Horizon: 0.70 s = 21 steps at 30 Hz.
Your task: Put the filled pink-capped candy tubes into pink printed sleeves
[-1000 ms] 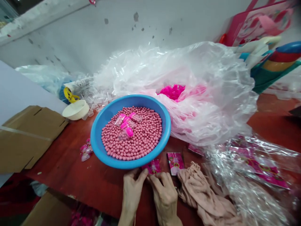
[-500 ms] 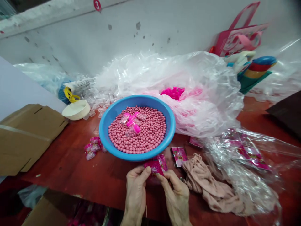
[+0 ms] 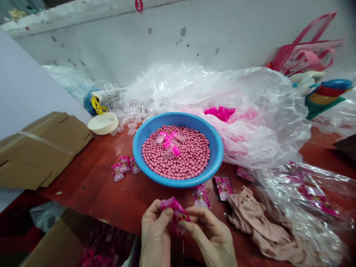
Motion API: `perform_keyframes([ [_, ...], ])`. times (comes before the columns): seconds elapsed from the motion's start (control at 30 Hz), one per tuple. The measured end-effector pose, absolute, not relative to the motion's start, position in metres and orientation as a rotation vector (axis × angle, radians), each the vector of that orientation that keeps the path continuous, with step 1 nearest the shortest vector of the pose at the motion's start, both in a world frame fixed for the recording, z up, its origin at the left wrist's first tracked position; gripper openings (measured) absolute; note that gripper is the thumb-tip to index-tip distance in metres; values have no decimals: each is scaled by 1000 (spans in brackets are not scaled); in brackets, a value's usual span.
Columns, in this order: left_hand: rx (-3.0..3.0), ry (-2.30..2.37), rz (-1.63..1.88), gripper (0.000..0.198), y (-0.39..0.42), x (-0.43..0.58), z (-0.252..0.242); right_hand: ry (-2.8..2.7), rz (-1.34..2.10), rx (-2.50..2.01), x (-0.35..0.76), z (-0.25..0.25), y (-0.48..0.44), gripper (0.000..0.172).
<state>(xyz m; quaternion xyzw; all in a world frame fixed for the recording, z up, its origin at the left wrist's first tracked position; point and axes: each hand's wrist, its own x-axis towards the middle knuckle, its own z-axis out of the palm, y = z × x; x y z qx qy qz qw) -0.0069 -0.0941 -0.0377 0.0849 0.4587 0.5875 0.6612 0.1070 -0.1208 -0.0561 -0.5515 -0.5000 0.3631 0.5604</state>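
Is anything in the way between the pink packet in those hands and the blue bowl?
No, nothing visible. The pink packet, pinched by the left hand and right hand, has only bare red tabletop between it and the blue bowl.

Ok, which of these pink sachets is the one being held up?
The pink sachet pinched between the left hand and right hand, in front of the blue basin; the other sachets lie on the red tabletop.

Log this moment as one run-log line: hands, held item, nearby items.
left hand: pinching sachet | right hand: pinching sachet | held: pink foil sachet | nearby: blue plastic basin of pink beads
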Motion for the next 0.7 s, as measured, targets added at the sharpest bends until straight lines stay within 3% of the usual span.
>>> perform_keyframes([
  [0.07,230,1027,1341,26,-93,-14,-34,-1163,794,-1302,103,-48,-116,5],
  [0.2,409,964,1264,31,-87,-22,-25,-1281,620,-1223,103,-37,-102,9],
  [0.3,478,1003,1260,21,-80,-23,-17,-1397,560,-1230,107,-30,-92,14],
  [0.4,511,1038,1297,14,-70,-22,-13,-1508,520,-1233,110,-17,-81,7],
  [0.57,255,1022,1388,24,-52,-25,-8,-1662,435,-1493,112,-1,-35,38],
  [0.7,138,946,1531,19,-41,-32,-6,-1693,312,-1809,110,-18,20,24],
])
